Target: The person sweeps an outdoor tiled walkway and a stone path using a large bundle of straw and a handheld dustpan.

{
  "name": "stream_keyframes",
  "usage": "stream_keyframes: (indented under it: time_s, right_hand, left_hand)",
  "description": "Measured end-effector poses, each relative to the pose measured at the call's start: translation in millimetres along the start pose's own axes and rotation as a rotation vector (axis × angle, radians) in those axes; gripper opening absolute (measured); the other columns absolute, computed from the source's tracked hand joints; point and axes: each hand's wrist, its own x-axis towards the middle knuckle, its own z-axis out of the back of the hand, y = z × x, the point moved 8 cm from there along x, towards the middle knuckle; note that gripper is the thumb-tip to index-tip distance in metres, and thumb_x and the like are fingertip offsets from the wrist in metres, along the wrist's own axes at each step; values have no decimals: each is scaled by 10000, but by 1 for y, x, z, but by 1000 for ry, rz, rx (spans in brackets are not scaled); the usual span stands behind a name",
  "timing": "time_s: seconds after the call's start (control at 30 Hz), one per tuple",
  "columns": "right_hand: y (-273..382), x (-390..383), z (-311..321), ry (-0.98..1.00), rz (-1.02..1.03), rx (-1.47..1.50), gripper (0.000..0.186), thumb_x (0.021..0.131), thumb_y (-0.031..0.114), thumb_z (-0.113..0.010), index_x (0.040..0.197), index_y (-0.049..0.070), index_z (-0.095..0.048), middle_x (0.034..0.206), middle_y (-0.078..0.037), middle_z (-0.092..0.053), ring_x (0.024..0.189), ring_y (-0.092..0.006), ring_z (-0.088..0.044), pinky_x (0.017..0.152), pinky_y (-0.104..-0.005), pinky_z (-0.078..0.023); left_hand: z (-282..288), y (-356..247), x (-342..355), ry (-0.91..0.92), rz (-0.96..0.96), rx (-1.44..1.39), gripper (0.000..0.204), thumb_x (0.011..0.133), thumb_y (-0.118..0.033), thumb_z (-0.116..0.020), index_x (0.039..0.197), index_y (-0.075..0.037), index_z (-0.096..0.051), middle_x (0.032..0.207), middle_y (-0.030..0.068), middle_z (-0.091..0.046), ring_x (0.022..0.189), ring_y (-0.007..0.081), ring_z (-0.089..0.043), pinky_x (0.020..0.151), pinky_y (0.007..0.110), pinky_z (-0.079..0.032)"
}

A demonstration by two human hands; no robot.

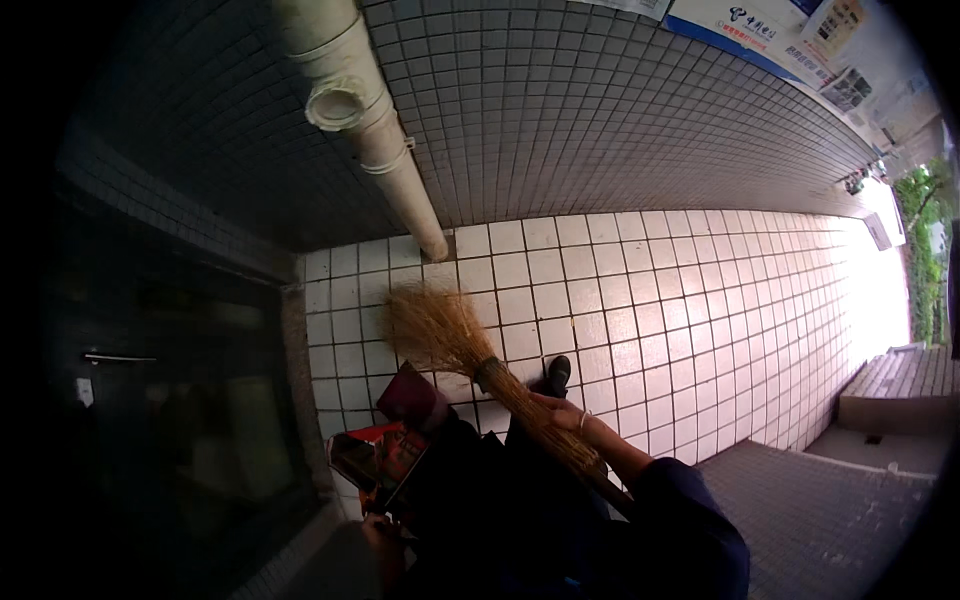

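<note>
My right hand (562, 412) is closed round a straw broom (437, 325). The broom slants up to the left, with its bristles fanned out over the white floor tiles and its handle running back under my right arm. At the lower left, my left hand (377, 530) is curled at the near end of a red and dark patterned object (375, 462), perhaps by a handle. Shadow hides the fingers in part, and I cannot make out that object's kind. A maroon piece (411, 396) juts out beside it, close below the bristles.
A pale drainpipe (395, 160) with an open side branch runs down the grey tiled wall (540, 130) to the floor. On the left stands a dark door (180, 400) with a metal handle. White floor tiles (640, 330) stretch right toward bright daylight. A low tiled ledge (890, 385) lies at the right.
</note>
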Motion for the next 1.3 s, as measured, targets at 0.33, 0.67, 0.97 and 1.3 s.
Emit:
stream_keyframes:
  time_s: [0.33, 0.67, 0.97, 1.3]
  right_hand:
    - [54, -120, 327, -389, -96, 345, 655, 797, 12, -500, 1365, 132, -194, 879, -122, -576, 660, -200, -574, 554, -301, -499]
    - [94, -235, 282, -388, 29, 89, 699, 715, -19, -496, 1358, 107, -249, 1164, -104, -493, 985, -192, -518, 814, -277, -442]
    - [64, -241, 174, 238, -178, -47, 690, 716, 112, -615, 1334, 98, -309, 1250, -88, -443, 1122, -193, -429, 922, -304, -368]
    - [-53, -226, 347, 193, -435, -27, 484, 718, 286, -651, 1096, 10, -533, 1008, -109, -577, 923, -192, -521, 798, -315, -430]
  left_hand:
    - [-122, 83, -136, 88, 33, 32, 207, 617, -167, -508, 466, -137, -369, 377, 23, -314, 321, 157, -255, 310, 293, -286]
    - [-119, 210, -202, -90, 68, 107, 211, 606, -163, -504, 443, -140, -371, 354, 17, -291, 310, 155, -231, 296, 297, -264]
    - [-60, 325, -261, -23, -46, 20, 297, 744, -174, -509, 515, -119, -328, 413, 35, -300, 346, 140, -155, 333, 297, -214]
    - [-172, 384, -346, -170, -46, 95, 463, 721, -34, -417, 1184, -28, -441, 516, 13, -378, 386, 127, -301, 421, 343, -442]
